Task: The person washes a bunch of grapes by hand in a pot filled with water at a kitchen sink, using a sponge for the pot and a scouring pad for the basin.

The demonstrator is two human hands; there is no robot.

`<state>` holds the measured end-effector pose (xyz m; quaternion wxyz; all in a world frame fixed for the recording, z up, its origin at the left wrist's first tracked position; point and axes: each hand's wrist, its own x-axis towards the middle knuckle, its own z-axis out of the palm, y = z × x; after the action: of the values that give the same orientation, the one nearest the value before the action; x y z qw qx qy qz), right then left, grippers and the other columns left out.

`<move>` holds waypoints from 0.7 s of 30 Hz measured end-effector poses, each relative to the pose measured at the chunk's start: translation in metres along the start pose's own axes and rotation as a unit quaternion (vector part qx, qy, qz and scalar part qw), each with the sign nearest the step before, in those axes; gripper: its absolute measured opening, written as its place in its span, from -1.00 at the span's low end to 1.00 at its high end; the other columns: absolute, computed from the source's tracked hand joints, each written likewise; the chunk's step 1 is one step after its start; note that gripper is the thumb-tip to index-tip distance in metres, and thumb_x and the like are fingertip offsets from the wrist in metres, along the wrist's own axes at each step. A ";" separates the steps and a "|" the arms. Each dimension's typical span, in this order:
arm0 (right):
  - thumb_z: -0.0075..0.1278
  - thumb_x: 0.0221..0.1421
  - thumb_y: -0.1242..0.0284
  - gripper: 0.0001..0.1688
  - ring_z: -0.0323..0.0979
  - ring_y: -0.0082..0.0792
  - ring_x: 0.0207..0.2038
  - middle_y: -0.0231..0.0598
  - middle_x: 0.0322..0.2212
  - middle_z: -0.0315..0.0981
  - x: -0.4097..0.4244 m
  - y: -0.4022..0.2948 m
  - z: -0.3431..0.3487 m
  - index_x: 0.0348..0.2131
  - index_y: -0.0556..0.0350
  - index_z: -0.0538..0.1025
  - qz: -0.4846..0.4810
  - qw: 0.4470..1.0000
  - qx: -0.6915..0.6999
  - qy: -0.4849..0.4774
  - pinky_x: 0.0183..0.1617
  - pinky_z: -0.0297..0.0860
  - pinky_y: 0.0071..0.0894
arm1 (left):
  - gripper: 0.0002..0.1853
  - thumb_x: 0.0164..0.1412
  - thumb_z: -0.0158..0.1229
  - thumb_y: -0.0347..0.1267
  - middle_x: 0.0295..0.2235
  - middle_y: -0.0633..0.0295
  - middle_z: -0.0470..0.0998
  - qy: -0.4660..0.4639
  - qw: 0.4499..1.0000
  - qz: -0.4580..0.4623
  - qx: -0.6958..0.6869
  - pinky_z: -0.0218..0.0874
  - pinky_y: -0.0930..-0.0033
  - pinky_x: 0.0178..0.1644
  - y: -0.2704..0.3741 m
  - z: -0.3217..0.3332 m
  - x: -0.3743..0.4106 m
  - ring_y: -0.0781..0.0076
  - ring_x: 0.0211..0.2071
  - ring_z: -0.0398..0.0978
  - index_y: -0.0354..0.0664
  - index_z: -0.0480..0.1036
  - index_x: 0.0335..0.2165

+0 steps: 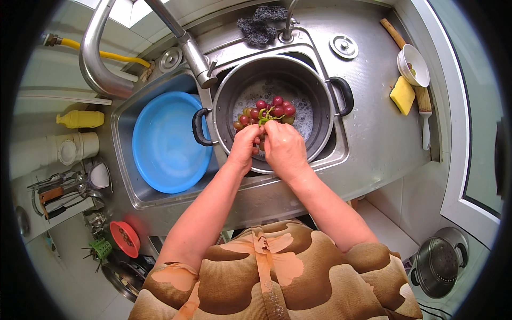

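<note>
A large metal pot [224, 100] with black handles sits over the right sink basin, with sudsy or bubbly water in its bottom. Over the pot, a bunch of red and greenish grapes [278, 110] with green stems is between my hands. My left hand [243, 146] is at the near left of the bunch, its fingertips closed at the stems. Beside it, my right hand [285, 146] also pinches at the stems, its fingers curled and partly hidden from above. The fingertips of both hands nearly touch.
A blue plastic basin [172, 142] fills the left sink. The steel faucet [196, 60] reaches towards the pot's rim. Dark scouring mesh [260, 26] lies behind. At right are a white bowl [414, 64], yellow sponge [402, 96] and brush [425, 116]. A red bowl [130, 236] stands lower left.
</note>
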<state>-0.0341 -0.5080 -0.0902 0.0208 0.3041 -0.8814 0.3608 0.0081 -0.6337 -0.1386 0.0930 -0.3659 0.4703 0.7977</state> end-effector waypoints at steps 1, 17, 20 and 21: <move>0.00 -0.11 0.55 -0.87 0.42 -0.11 -0.39 -0.14 -0.52 0.42 0.000 -0.002 0.000 -0.46 0.10 0.35 0.006 1.000 0.005 -0.004 -0.25 0.36 -0.16 | -0.87 0.07 0.09 -0.29 -0.57 0.49 0.36 -0.015 1.000 -0.002 -0.002 0.00 0.61 -0.54 -0.001 -0.003 0.001 0.73 -0.57 0.20 -0.08 0.47 -0.46; 0.12 -0.16 0.44 -0.80 0.43 -0.09 -0.41 -0.18 -0.54 0.42 -0.011 -0.011 -0.001 -0.48 0.07 0.39 0.060 0.992 0.103 -0.046 -0.32 0.35 -0.10 | -0.83 0.07 0.19 -0.33 -0.54 0.32 0.48 0.035 0.998 -0.017 0.044 0.23 0.53 -0.44 0.016 0.014 -0.002 0.59 -0.52 0.41 -0.24 0.48 -0.46; 0.10 -0.14 0.46 -0.82 0.44 -0.08 -0.40 -0.17 -0.51 0.43 -0.014 -0.019 -0.005 -0.48 0.09 0.39 0.079 0.988 0.119 -0.058 -0.31 0.36 -0.12 | -0.84 0.04 0.19 -0.37 -0.56 0.31 0.49 0.057 0.994 -0.016 0.093 0.23 0.52 -0.48 0.013 0.010 0.002 0.59 -0.56 0.40 -0.27 0.48 -0.47; 0.09 -0.14 0.48 -0.83 0.44 -0.08 -0.39 -0.18 -0.50 0.43 -0.015 -0.022 -0.008 -0.47 0.09 0.39 0.081 0.987 0.130 -0.058 -0.31 0.37 -0.13 | -0.85 0.03 0.18 -0.38 -0.56 0.30 0.49 0.069 0.991 -0.012 0.115 0.23 0.52 -0.49 0.014 0.010 0.002 0.59 -0.57 0.40 -0.28 0.48 -0.49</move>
<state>-0.0113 -0.5075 -0.0745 -0.0992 0.2520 -0.8487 0.4542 -0.0054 -0.6330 -0.1278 0.1118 -0.4124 0.5597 0.7100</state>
